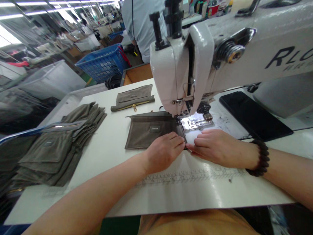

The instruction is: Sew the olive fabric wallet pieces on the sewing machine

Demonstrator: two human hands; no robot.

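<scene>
A flat olive-brown fabric pouch piece (141, 133) with a small label patch lies on the white table, its right edge at the needle area of the sewing machine (181, 71). My left hand (166, 150) rests on its lower right corner, fingers closed on the edge. My right hand (215, 147), with a dark bead bracelet at the wrist, meets it from the right; its fingertips are at the same corner, bent together. The exact grip under the fingertips is hidden. Behind the piece lies a zippered strip panel (134, 94) with a gold puller.
At the left is a stack of similar fabric pieces (56, 147). A black phone (254, 114) lies to the right under the machine arm. A ruler scale (176, 178) runs along the table front. Beyond are a blue crate (102, 63) and a person in light clothing (144, 26).
</scene>
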